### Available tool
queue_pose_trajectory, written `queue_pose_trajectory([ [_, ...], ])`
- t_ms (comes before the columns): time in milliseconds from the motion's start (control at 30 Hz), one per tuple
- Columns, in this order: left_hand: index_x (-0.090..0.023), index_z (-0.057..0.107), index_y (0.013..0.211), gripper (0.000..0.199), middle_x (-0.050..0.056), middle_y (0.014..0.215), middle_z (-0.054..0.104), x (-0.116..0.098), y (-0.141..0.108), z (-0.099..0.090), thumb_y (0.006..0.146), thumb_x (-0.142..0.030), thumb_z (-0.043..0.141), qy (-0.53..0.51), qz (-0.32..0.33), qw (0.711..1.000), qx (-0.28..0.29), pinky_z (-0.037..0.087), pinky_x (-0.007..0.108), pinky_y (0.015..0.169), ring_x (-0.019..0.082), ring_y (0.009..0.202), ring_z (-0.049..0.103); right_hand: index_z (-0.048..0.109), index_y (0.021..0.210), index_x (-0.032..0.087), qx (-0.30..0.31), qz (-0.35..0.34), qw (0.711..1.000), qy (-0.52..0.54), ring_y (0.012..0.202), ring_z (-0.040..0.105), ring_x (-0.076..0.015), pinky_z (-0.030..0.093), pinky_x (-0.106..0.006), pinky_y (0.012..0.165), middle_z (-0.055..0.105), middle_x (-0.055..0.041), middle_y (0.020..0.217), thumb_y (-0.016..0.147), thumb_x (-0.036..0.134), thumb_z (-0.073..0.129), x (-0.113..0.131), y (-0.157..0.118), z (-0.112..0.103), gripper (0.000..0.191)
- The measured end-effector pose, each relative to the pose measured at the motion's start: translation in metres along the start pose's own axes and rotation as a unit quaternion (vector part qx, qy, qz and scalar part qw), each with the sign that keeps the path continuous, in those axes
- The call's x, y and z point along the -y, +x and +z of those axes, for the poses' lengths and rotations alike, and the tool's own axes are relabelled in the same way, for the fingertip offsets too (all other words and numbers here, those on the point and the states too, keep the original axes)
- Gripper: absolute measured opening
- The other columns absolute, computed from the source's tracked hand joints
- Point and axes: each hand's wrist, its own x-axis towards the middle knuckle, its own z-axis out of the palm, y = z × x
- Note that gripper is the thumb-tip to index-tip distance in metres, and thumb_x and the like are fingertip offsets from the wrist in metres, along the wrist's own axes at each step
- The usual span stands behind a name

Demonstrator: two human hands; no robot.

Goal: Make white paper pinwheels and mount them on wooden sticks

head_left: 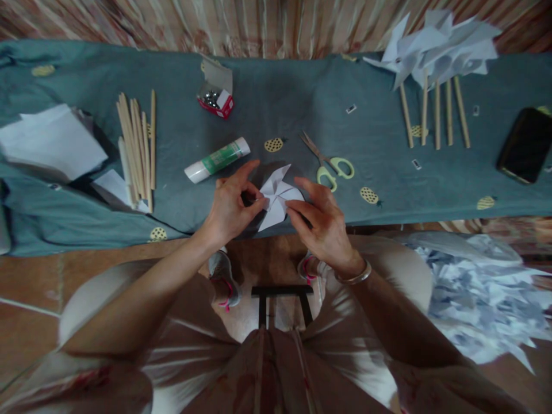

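Observation:
A white paper pinwheel (pixel 278 194) with folded blades is held between my two hands near the front edge of the cloth-covered table. My left hand (pixel 236 201) pinches its left side between thumb and fingers. On the other side, my right hand (pixel 319 221) grips the right blade with thumb and fingertips, its index finger raised. Just beyond my left hand lies a green and white glue stick (pixel 219 159). Scissors (pixel 328 163) with pale green handles rest beyond my right hand, blades partly apart.
Wooden sticks (pixel 137 149) and stacked white paper (pixel 54 144) lie left. A red box (pixel 218 98) holds shiny metal pins. Finished pinwheels on sticks (pixel 437 57) lie at the back right, near a black phone (pixel 525 144). A plastic bag of paper pieces (pixel 487 293) stands low at right.

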Motion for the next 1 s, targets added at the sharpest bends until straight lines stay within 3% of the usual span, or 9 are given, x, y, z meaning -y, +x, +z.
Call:
queue_pose_trajectory([
  [300,-0.025,0.044,0.143,0.062,-0.004,0.079,0.075,0.002,0.0012,0.0004,0.084,-0.031,0.062,0.002,0.003,1.0,0.003,0.049,0.035,0.084,0.017,0.074,0.069,0.069,0.102,0.027,-0.026,0.019,0.999,-0.001,0.12,0.061,-0.0243,0.051,-0.049,0.107,0.063,-0.0064,0.131,0.094,0.024,0.056,0.0028,-0.0003,-0.0041,0.015],
  [567,-0.026,0.046,0.142,0.061,-0.004,0.079,0.075,0.0008,0.0015,-0.0001,0.083,-0.03,0.063,-0.005,-0.003,1.0,0.001,0.05,0.033,0.082,0.016,0.073,0.069,0.066,0.106,0.022,0.02,0.02,1.0,0.009,0.132,0.051,-0.0306,0.042,-0.055,0.112,0.054,-0.012,0.143,0.091,0.037,0.062,0.0,-0.0003,-0.0004,0.021],
  [800,-0.022,0.046,0.141,0.061,-0.004,0.078,0.074,0.0001,0.0017,0.0003,0.082,-0.028,0.063,-0.008,-0.009,1.0,0.002,0.05,0.032,0.081,0.016,0.073,0.069,0.065,0.092,0.022,-0.011,0.011,1.0,-0.018,0.124,0.058,-0.0284,0.047,-0.052,0.107,0.061,-0.0113,0.135,0.092,0.03,0.06,0.0025,-0.0001,-0.0023,0.009],
  [1000,-0.024,0.049,0.139,0.06,-0.005,0.076,0.074,-0.0017,0.0026,-0.0002,0.08,-0.028,0.064,-0.022,-0.012,1.0,-0.006,0.051,0.031,0.078,0.015,0.068,0.067,0.062,0.082,0.021,-0.025,0.035,0.999,-0.019,0.124,0.057,-0.0314,0.046,-0.053,0.105,0.061,-0.0122,0.135,0.087,0.04,0.067,0.003,0.0031,0.0031,0.02],
])
